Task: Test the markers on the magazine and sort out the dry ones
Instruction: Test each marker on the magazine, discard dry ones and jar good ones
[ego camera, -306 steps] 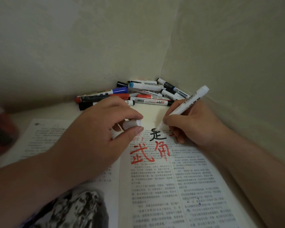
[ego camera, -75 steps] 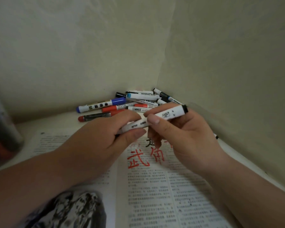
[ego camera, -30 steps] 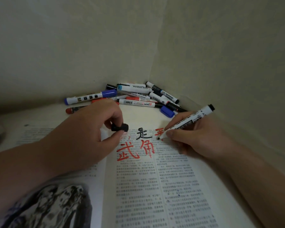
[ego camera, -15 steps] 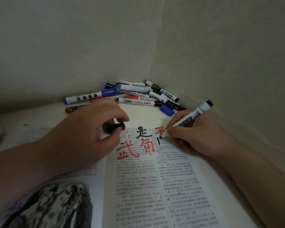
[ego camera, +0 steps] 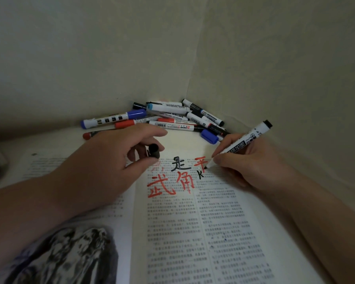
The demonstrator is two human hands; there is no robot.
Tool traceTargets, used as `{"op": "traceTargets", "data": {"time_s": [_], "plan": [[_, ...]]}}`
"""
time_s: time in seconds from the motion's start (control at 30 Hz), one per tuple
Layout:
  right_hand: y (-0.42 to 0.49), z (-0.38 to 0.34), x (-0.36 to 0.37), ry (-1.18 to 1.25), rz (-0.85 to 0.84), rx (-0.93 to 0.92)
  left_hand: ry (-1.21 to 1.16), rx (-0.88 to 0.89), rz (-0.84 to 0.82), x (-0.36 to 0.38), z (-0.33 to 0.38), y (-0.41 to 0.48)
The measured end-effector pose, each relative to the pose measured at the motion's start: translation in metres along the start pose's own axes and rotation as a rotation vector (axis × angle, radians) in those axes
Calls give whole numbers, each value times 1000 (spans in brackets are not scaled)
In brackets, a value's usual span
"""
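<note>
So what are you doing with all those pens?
The right hand is testing a marker on the magazine, and its tip is leaving a black stroke beside the red and black characters, so it seems to work. The left hand pinches the cap. The pile of other markers lies in the corner behind.

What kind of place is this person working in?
Probably a desk tucked into a room corner, perhaps at home; I can't be sure. Two plain walls meet behind a pile of markers, and an open magazine lies on the pale tabletop.
</note>
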State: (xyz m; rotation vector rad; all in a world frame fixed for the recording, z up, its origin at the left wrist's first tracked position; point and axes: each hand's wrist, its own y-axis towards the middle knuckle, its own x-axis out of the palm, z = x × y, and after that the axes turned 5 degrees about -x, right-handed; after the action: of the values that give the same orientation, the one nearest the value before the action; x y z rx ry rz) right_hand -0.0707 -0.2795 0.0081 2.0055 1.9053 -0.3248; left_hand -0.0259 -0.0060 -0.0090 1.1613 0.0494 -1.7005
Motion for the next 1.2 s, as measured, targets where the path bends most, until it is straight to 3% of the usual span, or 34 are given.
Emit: {"op": "traceTargets", "data": {"time_s": [0.27,0.67,0.97,1.2], "plan": [[1,-1,0,-33,-49,12,-81,-40,39,1,3,-2],[1,-1,1,-64,-15,20,86,112,-31,1,-2,3],[-3,-5,2,-5,-65,16,-21,51,0,2,-2,-2],[-6,-8,3,-4,-116,7,59,91,-26,-1,0,1]]}}
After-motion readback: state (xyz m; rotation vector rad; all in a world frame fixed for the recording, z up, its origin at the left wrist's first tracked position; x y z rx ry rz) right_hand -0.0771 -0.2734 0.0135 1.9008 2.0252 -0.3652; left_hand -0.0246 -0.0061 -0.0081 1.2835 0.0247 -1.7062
